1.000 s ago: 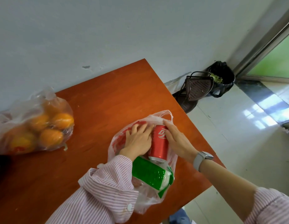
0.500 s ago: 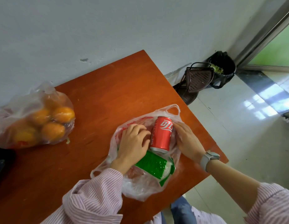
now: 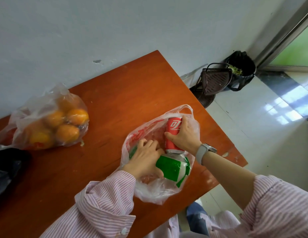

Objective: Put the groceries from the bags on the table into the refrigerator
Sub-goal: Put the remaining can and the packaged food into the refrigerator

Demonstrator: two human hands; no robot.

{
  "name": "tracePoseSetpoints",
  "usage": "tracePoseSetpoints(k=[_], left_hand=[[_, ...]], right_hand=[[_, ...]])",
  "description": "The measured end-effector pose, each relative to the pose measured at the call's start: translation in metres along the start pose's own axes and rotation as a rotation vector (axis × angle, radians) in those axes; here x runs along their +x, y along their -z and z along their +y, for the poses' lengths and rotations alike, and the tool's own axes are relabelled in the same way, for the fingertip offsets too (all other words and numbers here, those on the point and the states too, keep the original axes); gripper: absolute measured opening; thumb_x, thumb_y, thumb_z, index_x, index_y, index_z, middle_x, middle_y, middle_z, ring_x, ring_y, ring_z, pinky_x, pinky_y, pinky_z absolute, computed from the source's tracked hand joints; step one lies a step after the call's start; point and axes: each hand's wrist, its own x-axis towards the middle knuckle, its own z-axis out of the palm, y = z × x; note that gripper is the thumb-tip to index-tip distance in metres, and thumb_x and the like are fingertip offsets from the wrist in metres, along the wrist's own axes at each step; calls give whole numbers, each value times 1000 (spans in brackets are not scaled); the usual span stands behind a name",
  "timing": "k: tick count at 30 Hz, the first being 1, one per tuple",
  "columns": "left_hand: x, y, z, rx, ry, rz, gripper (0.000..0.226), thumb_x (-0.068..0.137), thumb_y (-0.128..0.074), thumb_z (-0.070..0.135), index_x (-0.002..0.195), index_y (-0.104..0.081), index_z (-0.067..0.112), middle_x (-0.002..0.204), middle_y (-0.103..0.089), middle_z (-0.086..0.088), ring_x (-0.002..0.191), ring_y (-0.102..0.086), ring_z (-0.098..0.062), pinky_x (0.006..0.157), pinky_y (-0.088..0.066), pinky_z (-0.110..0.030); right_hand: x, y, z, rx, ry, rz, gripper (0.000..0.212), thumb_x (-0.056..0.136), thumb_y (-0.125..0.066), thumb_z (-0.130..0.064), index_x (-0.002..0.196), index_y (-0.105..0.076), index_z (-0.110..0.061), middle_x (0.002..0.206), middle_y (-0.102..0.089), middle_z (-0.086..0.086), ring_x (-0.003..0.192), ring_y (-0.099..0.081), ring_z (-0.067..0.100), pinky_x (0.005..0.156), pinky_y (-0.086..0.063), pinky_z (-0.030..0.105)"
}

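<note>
right hand: now wrapped round red can | left hand: moved onto green carton

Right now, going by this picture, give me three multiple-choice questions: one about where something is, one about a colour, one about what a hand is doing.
1. Where is the clear plastic bag of oranges?
A. on the floor
B. on the orange-brown wooden table, far from the person
C. inside the black bin

2. What colour is the carton below the red soda can?
A. green and white
B. blue
C. yellow

3. What is the right hand doing?
A. hanging idle
B. pressing flat on the table
C. holding the red can

Answers: 1 B, the bag lies on the tabletop near the wall. 2 A, green panels show through the plastic. 3 C, its fingers and thumb curl round the can.
</note>
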Motion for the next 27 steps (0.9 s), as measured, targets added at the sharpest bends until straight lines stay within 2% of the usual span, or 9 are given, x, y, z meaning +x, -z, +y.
tracePoseSetpoints(k=[2, 5, 8, 11, 16, 20, 22, 25, 27], left_hand=[[-3, 2, 2, -11, -10, 14, 57, 72, -66, 53, 117, -52, 21, 116, -43, 0, 110, -36, -19, 99, -19, -35], [-6, 8, 5, -44, -18, 37, 48, 75, -68, 44, 110, -51, 17, 111, -50, 0, 105, -44, -19, 94, -25, -32], [-13, 15, 7, -83, -18, 16, 43, 77, -69, 37, 106, -45, 15, 104, -59, -2, 97, -50, -21, 79, -26, -27], [-20, 26, 5, -157, -12, 66, 42, 77, -68, 38, 106, -45, 19, 102, -60, 0, 92, -52, -20, 73, -26, -25], [-20, 55, -5, -738, 97, 208, 47, 68, -79, 29, 105, -50, 30, 101, -60, 13, 95, -59, -10, 78, -46, -23], [-13, 89, 0, -1167, 136, 385, 34, 74, -74, 12, 96, -53, 26, 99, -64, 8, 90, -63, -8, 71, -52, -21], [-8, 108, 12, -1383, 137, 459, 27, 80, -66, 8, 101, -54, 19, 99, -65, 5, 85, -64, -7, 68, -52, -16], [1, 136, 37, -1698, 84, 483, 37, 79, -60, 21, 115, -56, 14, 102, -68, -1, 87, -67, -15, 74, -54, -29], [5, 156, 62, -1844, -4, 434, 51, 77, -57, 31, 124, -51, 14, 108, -66, -4, 94, -65, -20, 80, -52, -35]], right_hand=[[1, 4, 3, 81, -1, 45, 77, 71, -71, -36, 132, -31, -10, 116, -47, 3, 99, -49, 16, 79, -47, 27], [0, 14, 12, 287, -17, -33, 71, 61, -73, -42, 119, -38, -21, 113, -47, 2, 100, -55, 21, 84, -54, 39], [-8, 27, 18, 517, -45, -160, 64, 79, -67, -23, 131, -30, -24, 111, -43, -2, 93, -55, 14, 78, -54, 35], [-14, 41, 23, 709, -110, -166, 59, 85, -61, -22, 135, -30, -23, 111, -54, 0, 93, -59, 14, 72, -52, 28], [-16, 75, 13, 1019, -102, -66, 43, 88, -55, -21, 129, -41, -15, 115, -59, 11, 101, -60, 26, 84, -52, 41], [-24, 115, 0, 1273, -48, 69, 60, 73, -60, -27, 126, -40, -9, 110, -59, 14, 94, -62, 27, 68, -58, 33], [-35, 137, -1, 1282, -12, 132, 58, 72, -60, -28, 124, -41, -11, 109, -60, 13, 92, -63, 26, 65, -58, 32], [-58, 165, 8, 1193, 43, 203, 42, 88, -54, -24, 127, -40, -14, 114, -58, 12, 98, -62, 27, 72, -53, 34], [-80, 182, 15, 1144, 79, 248, 39, 89, -50, -23, 126, -40, -16, 113, -58, 9, 100, -61, 26, 71, -54, 32]])
